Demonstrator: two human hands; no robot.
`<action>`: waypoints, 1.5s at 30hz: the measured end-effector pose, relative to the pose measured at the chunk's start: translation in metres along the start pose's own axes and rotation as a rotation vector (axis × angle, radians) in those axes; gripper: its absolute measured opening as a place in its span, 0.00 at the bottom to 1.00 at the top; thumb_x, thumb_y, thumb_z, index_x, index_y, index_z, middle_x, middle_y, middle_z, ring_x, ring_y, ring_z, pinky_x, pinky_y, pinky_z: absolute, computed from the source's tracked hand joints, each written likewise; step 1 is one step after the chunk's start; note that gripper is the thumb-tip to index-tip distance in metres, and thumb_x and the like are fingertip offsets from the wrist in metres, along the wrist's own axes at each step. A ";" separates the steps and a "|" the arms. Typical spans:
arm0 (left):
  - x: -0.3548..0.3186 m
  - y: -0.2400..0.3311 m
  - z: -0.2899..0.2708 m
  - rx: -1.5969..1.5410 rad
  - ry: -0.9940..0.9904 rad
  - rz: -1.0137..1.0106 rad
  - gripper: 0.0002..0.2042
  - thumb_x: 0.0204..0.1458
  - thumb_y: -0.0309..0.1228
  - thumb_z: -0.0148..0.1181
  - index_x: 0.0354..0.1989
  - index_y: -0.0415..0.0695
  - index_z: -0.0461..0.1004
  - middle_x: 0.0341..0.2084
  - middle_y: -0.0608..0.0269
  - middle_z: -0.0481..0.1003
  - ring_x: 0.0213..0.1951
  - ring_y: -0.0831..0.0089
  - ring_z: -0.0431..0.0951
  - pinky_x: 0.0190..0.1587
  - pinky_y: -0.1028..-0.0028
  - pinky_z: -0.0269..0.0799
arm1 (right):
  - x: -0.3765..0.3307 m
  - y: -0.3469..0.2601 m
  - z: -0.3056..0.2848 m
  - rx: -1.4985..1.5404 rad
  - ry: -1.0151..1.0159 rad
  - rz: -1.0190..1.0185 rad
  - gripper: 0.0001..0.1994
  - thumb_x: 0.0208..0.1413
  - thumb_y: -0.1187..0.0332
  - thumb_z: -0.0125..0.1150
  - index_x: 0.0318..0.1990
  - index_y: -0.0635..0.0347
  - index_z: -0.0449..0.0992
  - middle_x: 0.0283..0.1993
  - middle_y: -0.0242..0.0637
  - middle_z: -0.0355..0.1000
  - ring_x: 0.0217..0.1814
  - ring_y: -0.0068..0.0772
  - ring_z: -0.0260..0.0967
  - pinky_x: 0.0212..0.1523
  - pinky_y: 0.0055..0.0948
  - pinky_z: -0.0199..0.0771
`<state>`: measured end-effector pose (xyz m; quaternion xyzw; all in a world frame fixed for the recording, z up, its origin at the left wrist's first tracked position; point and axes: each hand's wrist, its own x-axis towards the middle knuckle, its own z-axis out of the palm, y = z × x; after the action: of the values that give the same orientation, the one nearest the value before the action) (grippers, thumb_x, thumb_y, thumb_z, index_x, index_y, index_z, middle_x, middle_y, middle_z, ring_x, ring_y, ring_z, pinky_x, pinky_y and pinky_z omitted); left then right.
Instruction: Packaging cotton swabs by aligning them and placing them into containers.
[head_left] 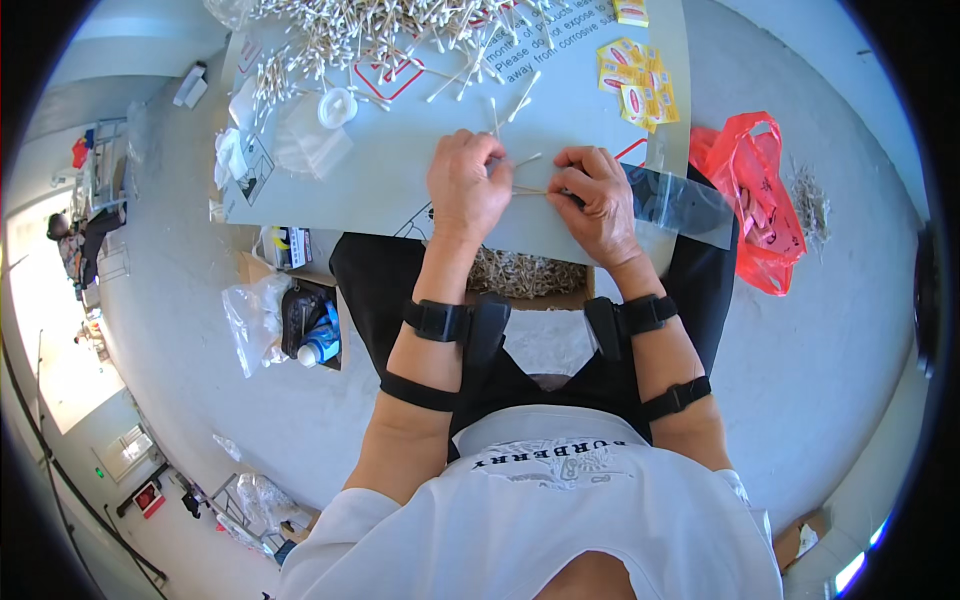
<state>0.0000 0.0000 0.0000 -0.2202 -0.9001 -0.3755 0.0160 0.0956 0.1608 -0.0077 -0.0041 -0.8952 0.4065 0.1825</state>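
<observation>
Cotton swab (530, 191): one thin stick, nearly level, spans the gap between the left hand (466, 188) and the right hand (598, 210), over the table (385, 180).
Right grip: thumb and fingertips closed in a pinch at the swab's right end.
Left grip: fingers curled, thumb by the swab's other end; from where I stand, I cannot tell whether it has hold.
Handling: I'd pinch lightly on the stem, which would probably bend easily, and spare the cotton (it looks easily crushed).
Loose swab (529, 159): just beyond the grip, near the left fingertips; easily nudged, I'd judge.
Clear film (690, 208): beside and right of the right hand, reaching past the table's edge; the wrist might drag it.
Swab heap (370, 32): well beyond the grip, spreading leftward.
White tub (337, 107) and clear bags (312, 148): left of the grip.
Yellow packets (640, 85): clustered beyond the right hand.
Carton (545, 302): below the grip, toward the body, full of thin sticks.
Red bag (752, 185): well right of the grip, off the table.
</observation>
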 end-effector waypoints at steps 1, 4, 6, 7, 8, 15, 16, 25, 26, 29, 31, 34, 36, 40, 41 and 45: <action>-0.004 0.002 0.002 0.054 0.000 0.050 0.03 0.40 0.25 0.65 0.23 0.44 0.76 0.25 0.61 0.72 0.34 0.58 0.73 0.38 0.61 0.70 | 0.000 -0.001 0.000 0.005 0.004 0.002 0.07 0.38 0.73 0.67 0.28 0.58 0.75 0.42 0.34 0.71 0.45 0.42 0.69 0.46 0.38 0.69; -0.011 0.013 0.006 0.113 -0.036 0.125 0.04 0.40 0.24 0.65 0.23 0.44 0.76 0.24 0.62 0.73 0.33 0.59 0.73 0.37 0.62 0.70 | 0.001 0.000 0.001 0.018 0.019 0.009 0.09 0.37 0.74 0.67 0.28 0.58 0.75 0.42 0.35 0.71 0.45 0.43 0.69 0.46 0.38 0.70; -0.014 0.020 0.009 0.080 -0.059 0.142 0.04 0.42 0.25 0.67 0.24 0.44 0.76 0.24 0.63 0.73 0.33 0.61 0.74 0.37 0.63 0.71 | 0.001 -0.001 0.000 0.028 0.028 0.013 0.10 0.36 0.75 0.68 0.28 0.59 0.74 0.42 0.35 0.71 0.45 0.43 0.69 0.46 0.38 0.70; -0.013 0.018 0.008 0.082 -0.057 0.142 0.04 0.42 0.25 0.67 0.24 0.44 0.76 0.24 0.63 0.73 0.33 0.61 0.74 0.37 0.63 0.71 | 0.000 -0.002 0.000 0.037 0.033 0.030 0.11 0.35 0.76 0.68 0.29 0.59 0.73 0.42 0.36 0.71 0.45 0.43 0.69 0.46 0.39 0.70; -0.010 0.015 0.009 0.060 0.022 0.081 0.06 0.42 0.26 0.67 0.26 0.43 0.75 0.25 0.62 0.73 0.34 0.61 0.73 0.38 0.62 0.70 | 0.000 -0.003 -0.001 0.047 0.039 0.046 0.11 0.35 0.76 0.68 0.29 0.59 0.73 0.42 0.36 0.71 0.45 0.44 0.69 0.46 0.39 0.70; 0.020 0.007 0.005 0.310 0.048 -0.027 0.12 0.42 0.30 0.69 0.32 0.41 0.73 0.32 0.57 0.73 0.40 0.55 0.71 0.45 0.58 0.67 | 0.006 -0.006 -0.005 0.068 0.058 0.014 0.11 0.39 0.77 0.67 0.32 0.60 0.74 0.42 0.37 0.71 0.43 0.45 0.69 0.44 0.39 0.71; 0.020 0.005 0.005 0.314 0.053 -0.027 0.12 0.42 0.30 0.69 0.32 0.41 0.73 0.32 0.57 0.73 0.40 0.55 0.71 0.45 0.58 0.67 | 0.015 -0.009 -0.005 0.166 0.061 0.200 0.11 0.41 0.77 0.66 0.35 0.61 0.74 0.42 0.38 0.71 0.41 0.45 0.70 0.41 0.38 0.72; 0.016 0.007 0.012 0.291 0.080 0.011 0.10 0.43 0.30 0.68 0.30 0.43 0.72 0.29 0.57 0.73 0.37 0.55 0.72 0.42 0.58 0.66 | 0.099 0.039 0.012 -0.197 -0.047 -0.086 0.12 0.52 0.77 0.56 0.43 0.54 0.76 0.47 0.42 0.70 0.44 0.50 0.73 0.41 0.43 0.76; 0.016 0.006 0.012 0.280 0.065 0.006 0.09 0.43 0.28 0.67 0.30 0.43 0.72 0.29 0.58 0.72 0.38 0.55 0.71 0.42 0.58 0.65 | 0.099 0.042 0.010 -0.219 -0.078 -0.041 0.08 0.54 0.75 0.56 0.41 0.56 0.75 0.47 0.41 0.69 0.43 0.50 0.73 0.41 0.43 0.75; 0.013 0.000 0.010 0.277 0.065 0.011 0.08 0.43 0.25 0.65 0.29 0.44 0.71 0.29 0.58 0.72 0.38 0.55 0.71 0.41 0.58 0.64 | 0.089 0.042 0.007 -0.253 -0.083 0.074 0.03 0.55 0.73 0.56 0.36 0.57 0.73 0.45 0.41 0.69 0.43 0.50 0.73 0.41 0.44 0.74; 0.011 -0.002 0.009 0.278 0.072 0.025 0.07 0.44 0.24 0.64 0.29 0.44 0.71 0.29 0.59 0.71 0.38 0.56 0.71 0.41 0.58 0.64 | 0.077 0.039 0.004 -0.272 -0.055 0.152 0.01 0.55 0.72 0.56 0.34 0.56 0.72 0.43 0.42 0.69 0.43 0.50 0.73 0.42 0.45 0.75; 0.010 -0.004 0.008 0.266 0.082 0.052 0.07 0.43 0.23 0.64 0.29 0.44 0.72 0.27 0.60 0.72 0.36 0.56 0.71 0.40 0.59 0.66 | 0.067 0.037 0.000 -0.227 0.027 0.203 0.01 0.55 0.72 0.56 0.35 0.56 0.73 0.42 0.43 0.69 0.42 0.51 0.73 0.41 0.45 0.74; 0.010 -0.003 0.007 0.211 0.053 0.132 0.07 0.43 0.23 0.64 0.28 0.45 0.73 0.26 0.62 0.71 0.35 0.57 0.71 0.39 0.60 0.65 | 0.065 0.036 -0.002 -0.199 0.042 0.188 0.02 0.56 0.72 0.56 0.35 0.56 0.73 0.41 0.42 0.69 0.42 0.52 0.72 0.41 0.45 0.74; 0.006 0.004 0.005 0.162 -0.009 0.173 0.06 0.42 0.23 0.65 0.27 0.46 0.74 0.26 0.64 0.71 0.35 0.59 0.71 0.40 0.61 0.65 | 0.069 0.033 0.002 -0.213 0.021 0.193 0.01 0.54 0.72 0.58 0.33 0.57 0.73 0.40 0.41 0.69 0.42 0.50 0.72 0.41 0.44 0.74; 0.005 0.005 0.005 0.144 -0.042 0.192 0.06 0.42 0.23 0.65 0.27 0.46 0.74 0.26 0.64 0.72 0.35 0.59 0.71 0.40 0.62 0.66 | 0.068 0.032 0.003 -0.208 0.025 0.146 0.01 0.53 0.73 0.59 0.31 0.57 0.74 0.39 0.41 0.69 0.43 0.49 0.72 0.42 0.43 0.74; 0.003 0.005 0.002 0.103 -0.093 0.216 0.06 0.42 0.22 0.65 0.27 0.46 0.76 0.27 0.65 0.73 0.36 0.60 0.72 0.41 0.63 0.68 | 0.066 0.030 0.002 -0.143 -0.090 0.034 0.03 0.48 0.76 0.61 0.31 0.60 0.74 0.39 0.39 0.69 0.45 0.46 0.70 0.43 0.40 0.72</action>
<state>-0.0009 0.0057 0.0020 -0.3319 -0.8890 -0.3144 0.0255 0.0288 0.1902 -0.0095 -0.0141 -0.9291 0.3443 0.1346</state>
